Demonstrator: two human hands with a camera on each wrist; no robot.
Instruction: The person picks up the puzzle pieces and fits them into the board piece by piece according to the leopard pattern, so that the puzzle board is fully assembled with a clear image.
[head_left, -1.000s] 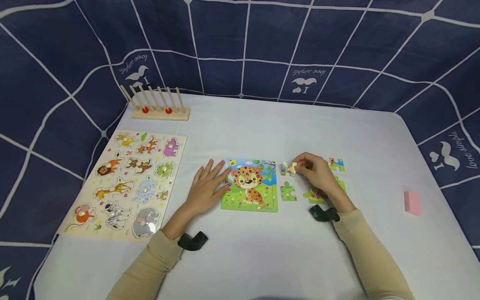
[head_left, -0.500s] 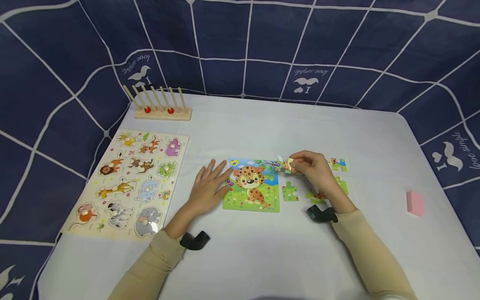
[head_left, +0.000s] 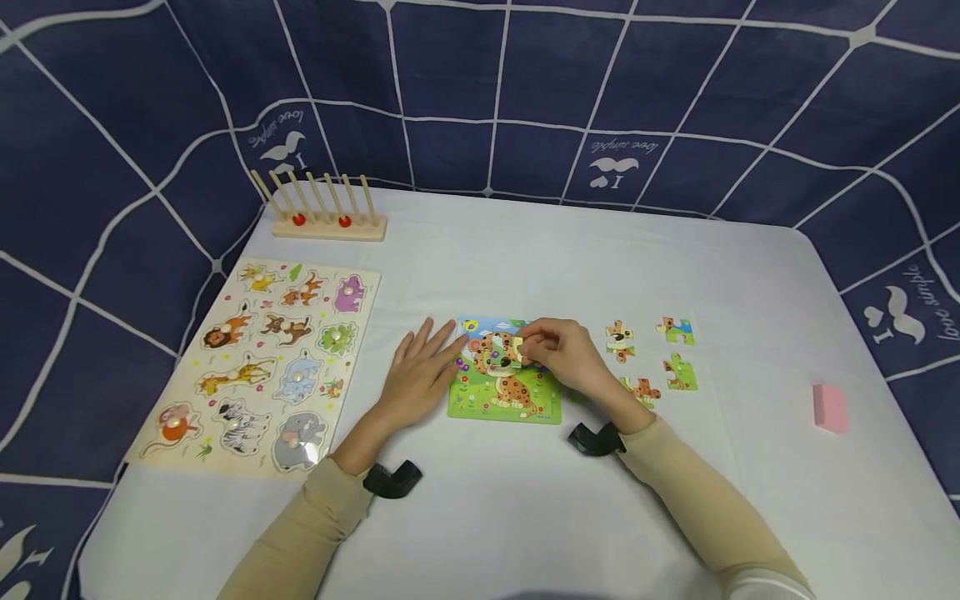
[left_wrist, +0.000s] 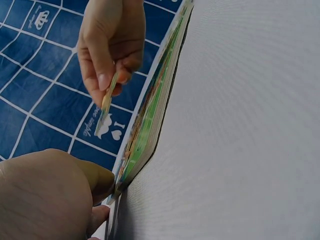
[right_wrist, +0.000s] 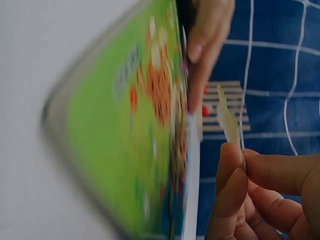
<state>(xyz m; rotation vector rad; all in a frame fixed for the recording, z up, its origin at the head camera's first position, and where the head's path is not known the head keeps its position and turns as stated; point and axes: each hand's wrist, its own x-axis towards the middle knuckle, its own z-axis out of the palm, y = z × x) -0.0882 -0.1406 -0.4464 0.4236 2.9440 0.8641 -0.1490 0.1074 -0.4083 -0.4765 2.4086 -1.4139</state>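
Puzzle piece [right_wrist: 231,129] sits tilted in the right hand's [head_left: 562,354] thumb-and-finger pinch, above the puzzle board [head_left: 468,402]. Best levelled and matched to the picture before pressing, I'd judge; that hand masks the board's one o'clock corner. The left hand [head_left: 416,379], fingers spread, rests at its nine o'clock edge. Loose pieces [head_left: 681,372] lie at three, an animal board [head_left: 258,350] beyond nine, a peg rack [head_left: 328,232] at ten.
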